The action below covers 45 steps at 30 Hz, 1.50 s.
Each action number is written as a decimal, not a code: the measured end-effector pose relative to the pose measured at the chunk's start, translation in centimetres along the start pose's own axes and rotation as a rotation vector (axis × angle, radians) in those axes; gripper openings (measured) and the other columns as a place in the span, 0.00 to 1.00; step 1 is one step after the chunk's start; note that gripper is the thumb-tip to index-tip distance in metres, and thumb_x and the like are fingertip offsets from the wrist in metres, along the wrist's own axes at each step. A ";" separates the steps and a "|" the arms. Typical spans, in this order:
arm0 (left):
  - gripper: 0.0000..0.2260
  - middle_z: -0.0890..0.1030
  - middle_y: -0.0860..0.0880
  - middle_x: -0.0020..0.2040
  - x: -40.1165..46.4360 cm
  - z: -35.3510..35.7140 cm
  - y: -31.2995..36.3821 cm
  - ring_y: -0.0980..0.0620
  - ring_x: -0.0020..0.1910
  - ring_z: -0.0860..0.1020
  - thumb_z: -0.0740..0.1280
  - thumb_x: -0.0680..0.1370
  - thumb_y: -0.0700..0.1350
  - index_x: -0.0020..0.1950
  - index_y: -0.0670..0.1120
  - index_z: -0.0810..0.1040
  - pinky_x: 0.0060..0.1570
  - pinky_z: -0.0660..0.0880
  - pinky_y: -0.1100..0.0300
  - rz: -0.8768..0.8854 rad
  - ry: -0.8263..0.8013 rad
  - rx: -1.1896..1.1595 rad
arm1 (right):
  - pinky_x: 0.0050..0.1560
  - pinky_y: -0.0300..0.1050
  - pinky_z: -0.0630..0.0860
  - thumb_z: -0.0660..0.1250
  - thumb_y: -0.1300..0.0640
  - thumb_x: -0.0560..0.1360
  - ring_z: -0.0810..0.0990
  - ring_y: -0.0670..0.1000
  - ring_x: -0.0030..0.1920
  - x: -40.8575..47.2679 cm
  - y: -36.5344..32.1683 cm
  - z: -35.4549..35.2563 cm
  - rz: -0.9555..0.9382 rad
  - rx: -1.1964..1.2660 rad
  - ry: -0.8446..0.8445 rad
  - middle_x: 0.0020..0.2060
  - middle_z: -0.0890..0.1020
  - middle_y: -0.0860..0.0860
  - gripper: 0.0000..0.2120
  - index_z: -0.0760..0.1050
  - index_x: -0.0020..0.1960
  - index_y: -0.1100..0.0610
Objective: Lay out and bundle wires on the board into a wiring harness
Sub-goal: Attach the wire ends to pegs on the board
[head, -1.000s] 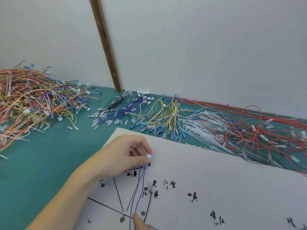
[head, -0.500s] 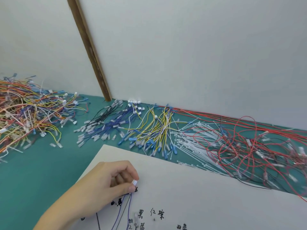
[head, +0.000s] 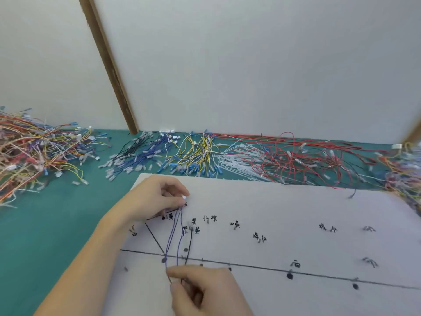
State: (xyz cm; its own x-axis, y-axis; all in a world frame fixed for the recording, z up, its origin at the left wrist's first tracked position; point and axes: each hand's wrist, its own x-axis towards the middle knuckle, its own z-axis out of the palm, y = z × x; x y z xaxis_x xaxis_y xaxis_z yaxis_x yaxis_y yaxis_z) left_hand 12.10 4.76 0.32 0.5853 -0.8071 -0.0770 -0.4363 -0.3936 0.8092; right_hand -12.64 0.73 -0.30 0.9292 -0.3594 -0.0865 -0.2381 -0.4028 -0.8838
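Purple wires (head: 174, 233) running near-to-far on board (head: 296, 208), left hand (head: 155, 199) pinching far end, right hand (head: 205, 290) pinching near.

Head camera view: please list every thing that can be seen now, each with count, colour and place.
board: one, white with black lines, dots and handwritten labels, near centre and right.
purple wires: two or three, running down the board's left part between the two hands.
white connector: one, at the wires' top end.
table: one, teal.
mixed wire heap: one, many colours, far left.
blue and black wires: one pile, behind the board.
yellow wires: one pile, centre back.
white cable ties: one pile, right of the yellow.
red wires: one tangle, right back.
wooden strip: one, brown, on the wall.
left hand: pinches the connector.
right hand: pinches the wires' lower part.
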 end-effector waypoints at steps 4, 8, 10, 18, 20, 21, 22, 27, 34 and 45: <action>0.05 0.87 0.47 0.41 0.0 -0.4 0.0 0.52 0.27 0.76 0.78 0.75 0.42 0.45 0.53 0.88 0.25 0.71 0.65 -0.029 -0.032 -0.005 | 0.54 0.38 0.79 0.60 0.44 0.76 0.81 0.46 0.49 -1.5 -0.5 1.0 0.055 -0.104 0.013 0.42 0.85 0.45 0.19 0.67 0.66 0.32; 0.04 0.86 0.46 0.39 0.4 -1.0 0.1 0.54 0.30 0.78 0.78 0.74 0.37 0.45 0.46 0.89 0.30 0.77 0.62 -0.081 -0.117 -0.106 | 0.58 0.43 0.78 0.58 0.48 0.79 0.81 0.51 0.52 -2.1 -0.9 2.4 0.115 -0.113 -0.022 0.45 0.86 0.49 0.20 0.67 0.69 0.51; 0.04 0.85 0.47 0.37 0.7 -1.3 0.2 0.54 0.31 0.79 0.78 0.73 0.37 0.45 0.45 0.89 0.32 0.79 0.62 -0.086 -0.169 -0.100 | 0.58 0.40 0.77 0.59 0.50 0.80 0.80 0.48 0.47 -2.7 -0.8 3.0 0.136 -0.097 -0.042 0.44 0.87 0.45 0.20 0.67 0.69 0.54; 0.06 0.84 0.48 0.37 0.5 -1.5 0.8 0.52 0.32 0.79 0.75 0.75 0.36 0.47 0.45 0.89 0.37 0.81 0.62 -0.115 -0.185 -0.054 | 0.59 0.32 0.73 0.59 0.49 0.81 0.81 0.47 0.53 -3.3 -0.5 4.5 0.180 -0.158 -0.019 0.42 0.82 0.44 0.20 0.69 0.73 0.38; 0.06 0.85 0.48 0.39 -0.1 -1.4 1.4 0.54 0.31 0.80 0.74 0.76 0.36 0.47 0.46 0.89 0.36 0.80 0.63 -0.107 -0.155 -0.014 | 0.60 0.31 0.71 0.56 0.48 0.83 0.80 0.46 0.58 -3.4 -1.1 4.5 0.217 -0.225 -0.010 0.46 0.79 0.44 0.23 0.61 0.76 0.34; 0.06 0.86 0.49 0.39 -0.5 -1.4 1.7 0.55 0.31 0.81 0.74 0.76 0.37 0.47 0.47 0.89 0.37 0.80 0.63 -0.100 -0.137 0.026 | 0.61 0.33 0.71 0.55 0.47 0.84 0.79 0.47 0.60 -3.5 -1.4 4.5 0.216 -0.263 -0.023 0.49 0.80 0.45 0.24 0.57 0.78 0.34; 0.06 0.86 0.53 0.39 -1.0 -1.3 1.9 0.55 0.33 0.82 0.74 0.77 0.38 0.47 0.49 0.88 0.37 0.79 0.63 -0.087 -0.103 0.095 | 0.60 0.35 0.71 0.53 0.47 0.84 0.79 0.47 0.61 -3.5 -1.5 4.6 0.210 -0.300 -0.036 0.53 0.81 0.46 0.24 0.53 0.79 0.35; 0.06 0.82 0.60 0.43 -5.7 -0.2 3.2 0.64 0.38 0.78 0.73 0.77 0.43 0.50 0.54 0.85 0.33 0.70 0.74 0.043 0.219 0.324 | 0.52 0.42 0.70 0.51 0.49 0.86 0.76 0.52 0.51 -3.7 -1.6 5.3 0.237 -0.369 -0.099 0.53 0.77 0.49 0.35 0.27 0.79 0.45; 0.05 0.81 0.66 0.41 -14.3 4.4 3.2 0.64 0.37 0.79 0.74 0.74 0.57 0.45 0.60 0.81 0.36 0.72 0.64 -0.136 0.192 0.245 | 0.48 0.43 0.63 0.50 0.49 0.86 0.78 0.53 0.64 -3.9 -2.2 4.8 0.238 -0.410 -0.141 0.64 0.79 0.50 0.29 0.39 0.81 0.39; 0.08 0.83 0.59 0.41 -14.7 6.3 2.7 0.58 0.43 0.80 0.67 0.76 0.44 0.46 0.56 0.84 0.47 0.78 0.61 -0.194 0.330 0.431 | 0.53 0.41 0.76 0.58 0.47 0.77 0.80 0.54 0.53 -4.0 -2.8 4.6 0.112 -0.269 -0.167 0.49 0.82 0.52 0.18 0.69 0.66 0.35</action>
State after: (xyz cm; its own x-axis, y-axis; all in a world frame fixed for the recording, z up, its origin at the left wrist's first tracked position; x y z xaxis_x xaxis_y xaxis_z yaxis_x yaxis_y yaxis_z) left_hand -1.98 12.75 -0.07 0.8343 -0.5498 0.0414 -0.4984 -0.7200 0.4828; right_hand -14.45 7.14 0.40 0.9212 -0.2801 -0.2701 -0.3868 -0.5844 -0.7134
